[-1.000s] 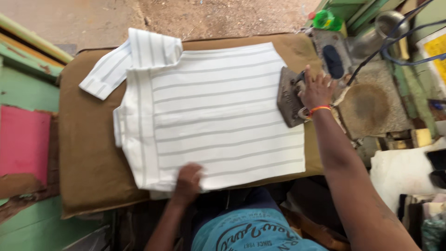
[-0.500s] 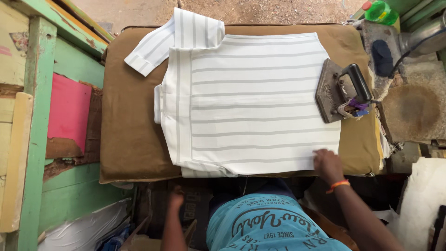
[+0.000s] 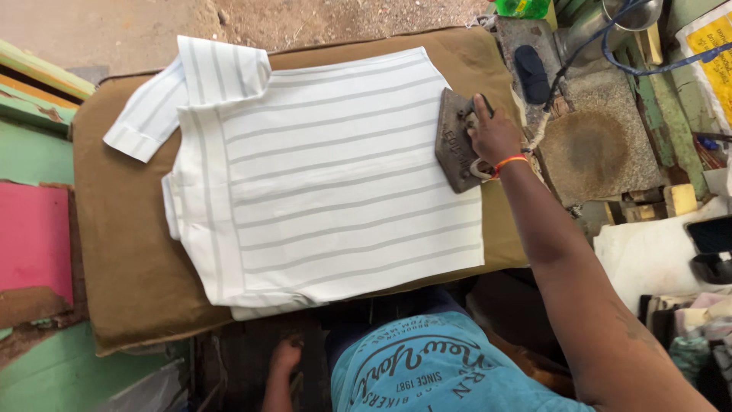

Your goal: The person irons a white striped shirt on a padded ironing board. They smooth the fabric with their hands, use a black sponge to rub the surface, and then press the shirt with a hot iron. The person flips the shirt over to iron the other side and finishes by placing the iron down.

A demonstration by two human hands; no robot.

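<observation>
A white shirt with thin grey stripes (image 3: 320,175) lies flat on a brown padded ironing board (image 3: 122,259), one short sleeve sticking out at the upper left. My right hand (image 3: 494,136), with an orange band at the wrist, grips the handle of a dark heavy iron (image 3: 456,141) resting on the shirt's right edge. My left hand (image 3: 285,357) hangs low below the board's near edge, away from the shirt, and holds nothing that I can see.
Right of the board stands a rusty metal stand (image 3: 591,145) with a blue cable (image 3: 648,65) above it. A green bottle (image 3: 522,8) is at the top edge. Green and pink painted wood (image 3: 34,236) runs along the left. Bare ground lies beyond the board.
My right hand left the shirt's near hem and took hold of the iron. My left hand stayed down below the board's edge.
</observation>
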